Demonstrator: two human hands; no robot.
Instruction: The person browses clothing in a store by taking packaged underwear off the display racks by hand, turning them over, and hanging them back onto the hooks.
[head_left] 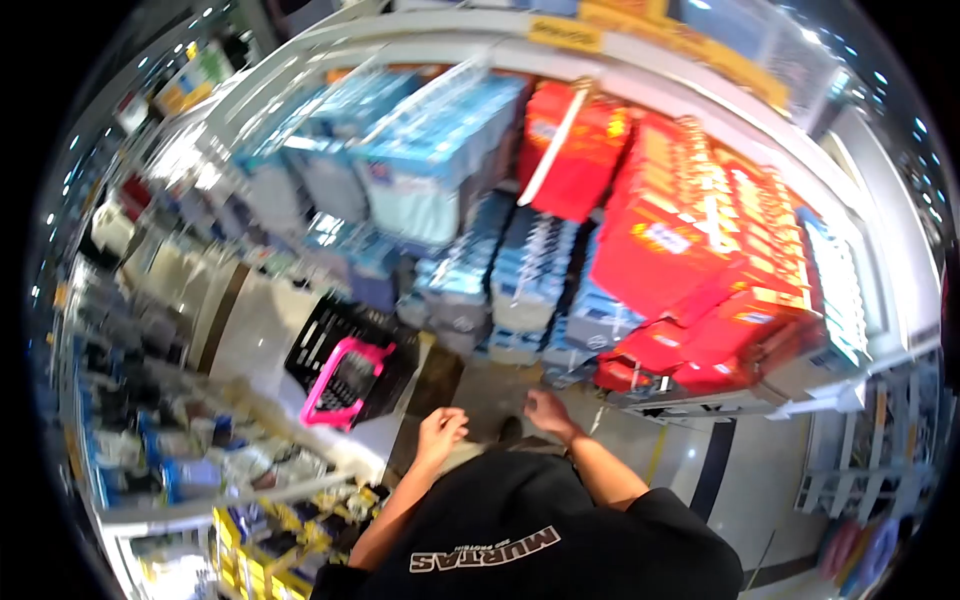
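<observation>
My left hand is in front of my body at the lower middle, its fingers curled in and nothing visible in them. To its right, my right hand hangs with the fingers folded, also with nothing visible in it. Neither hand touches any goods. Above them, rows of blue-and-grey packs hang from a rack, their contents hard to make out. Red packs hang to the right of these. A black shopping basket with a pink handle stands left of my left hand.
A white shelf frame borders the rack at the right. Shelves with small blurred goods line the left side. Yellow boxes are at the lower left. Tiled floor shows at the right, and yellow signs sit above the rack.
</observation>
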